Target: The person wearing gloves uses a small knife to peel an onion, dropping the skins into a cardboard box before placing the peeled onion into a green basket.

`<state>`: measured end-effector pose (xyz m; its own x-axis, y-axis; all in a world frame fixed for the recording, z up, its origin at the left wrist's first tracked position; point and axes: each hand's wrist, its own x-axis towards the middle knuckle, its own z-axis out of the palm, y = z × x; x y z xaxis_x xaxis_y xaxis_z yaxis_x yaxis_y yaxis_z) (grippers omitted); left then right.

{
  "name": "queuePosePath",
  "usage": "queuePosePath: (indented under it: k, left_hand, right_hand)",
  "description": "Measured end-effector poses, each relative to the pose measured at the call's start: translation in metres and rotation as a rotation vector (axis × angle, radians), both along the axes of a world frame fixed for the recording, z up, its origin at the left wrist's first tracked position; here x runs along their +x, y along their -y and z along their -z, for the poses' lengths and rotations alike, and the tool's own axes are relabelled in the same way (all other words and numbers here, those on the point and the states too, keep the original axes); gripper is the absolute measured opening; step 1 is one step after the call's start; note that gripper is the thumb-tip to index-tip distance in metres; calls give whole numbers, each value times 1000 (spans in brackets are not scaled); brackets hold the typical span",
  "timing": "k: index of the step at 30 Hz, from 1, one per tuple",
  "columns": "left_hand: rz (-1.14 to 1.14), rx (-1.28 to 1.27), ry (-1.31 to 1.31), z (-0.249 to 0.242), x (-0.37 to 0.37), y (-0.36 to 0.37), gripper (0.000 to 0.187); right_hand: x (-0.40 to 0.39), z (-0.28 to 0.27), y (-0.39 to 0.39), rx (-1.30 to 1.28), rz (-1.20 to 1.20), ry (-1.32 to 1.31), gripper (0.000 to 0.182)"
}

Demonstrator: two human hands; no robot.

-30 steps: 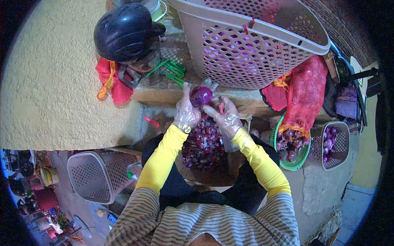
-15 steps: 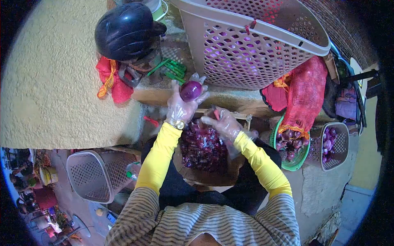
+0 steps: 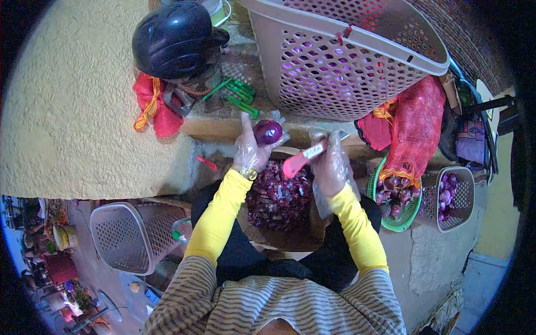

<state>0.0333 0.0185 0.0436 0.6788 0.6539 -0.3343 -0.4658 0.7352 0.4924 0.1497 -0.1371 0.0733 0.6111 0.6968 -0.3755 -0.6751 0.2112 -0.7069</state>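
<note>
My left hand [image 3: 250,149], in a clear plastic glove, cradles a shiny purple onion [image 3: 268,132] in its palm and fingers. My right hand [image 3: 334,167], gloved too, is closed around a small knife with a pink handle [image 3: 294,164]. The handle points left, and a bit of the blade seems to show past the fingers at upper right. Below both hands, between my knees, lies a heap of red-purple onion skins [image 3: 279,198] in a container whose inner edge looks brown.
A large perforated basket [image 3: 346,84] of onions stands ahead on the ledge. To the right are a red mesh sack [image 3: 414,131], a green basket [image 3: 399,224] and a smaller basket of onions [image 3: 446,195]. A black helmet [image 3: 173,42], green-handled tools [image 3: 240,92] and another basket [image 3: 120,240] are leftward.
My right hand has moved right and turned, so the knife's pink handle now shows. My left hand has shifted slightly right and down, still holding the onion.
</note>
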Motion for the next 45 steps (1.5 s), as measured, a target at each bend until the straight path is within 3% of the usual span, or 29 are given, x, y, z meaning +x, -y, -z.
queuePosePath:
  k: [1,2,3,4,6,7,8,9,10,11,13,16,17,19,20,22,25,32,34,35,37,39,41,42,45]
  left_hand:
    - [-1,-4,1,-4,-3,4,77]
    - [56,628,-346,-13,-10,12,73]
    - [113,1261,-692,-17,-13,16,75]
    - [114,1256,-692,-12,-12,11,75]
    - [197,-221,318,8,-5,-7,91]
    - [197,-225,316,27,-3,-9,91]
    - [145,128,120,49,1,-10,76]
    - [87,479,-78,60,4,-8,63]
    - [107,1045,-476,38,-1,3,86]
    - [107,1044,-475,15,-4,9,86]
    - [117,1210,-766,-14,-6,18,103]
    - [65,1281,-901,-8,-6,17,117]
    - [63,1279,-902,-5,-6,16,117]
    - [76,218,270,-2,-4,13,102]
    - [74,221,270,0,-3,11,102]
    - [99,26,131,-4,1,10,78]
    - [129,-104,125,-13,2,9,63]
    - [74,-1,37,2,4,8,71]
    - [44,368,-90,-1,2,13,75]
    - [37,370,-94,-3,2,12,75]
    - [83,33,60,-10,6,10,77]
    - [87,109,29,-11,8,9,80]
    - [140,108,-61,-16,7,8,72]
    - [141,106,-62,-14,7,9,72]
    - [158,127,-136,-6,8,6,76]
  right_hand:
    - [-4,-9,12,-66,-125,38,50]
    - [-15,-28,20,-86,-181,137,55]
    - [-31,-50,19,-121,-116,64,55]
    - [-41,-71,30,-61,-207,344,55]
    - [-67,-121,41,124,-162,-127,74]
    - [-75,-134,48,459,-242,-240,78]
    - [-84,-151,53,608,-247,-324,76]
    - [-103,-168,58,579,-14,-281,70]
    - [-94,-168,57,776,-203,-157,60]
    - [-83,-167,57,967,-395,-27,53]
    - [-82,-176,59,1047,-425,-32,53]
    - [-78,-180,64,1080,-424,-72,54]
    - [-77,-179,66,1089,-414,-85,54]
    - [-75,-177,69,1087,-410,-99,54]
    - [-74,-177,71,1091,-407,-111,54]
    - [-71,-173,73,1090,-399,-138,55]
    - [-69,-168,75,1088,-397,-165,56]
    - [-60,-162,81,1066,-379,-228,58]
    - [-56,-157,80,1043,-364,-268,59]
    - [-55,-153,80,1030,-356,-303,59]
    - [-48,-145,74,1013,-335,-345,59]
    - [-38,-133,64,604,61,-361,55]
    - [-40,-130,41,124,155,120,50]
    - [-23,-103,43,193,43,10,53]
    - [-8,-55,32,-7,-122,181,58]
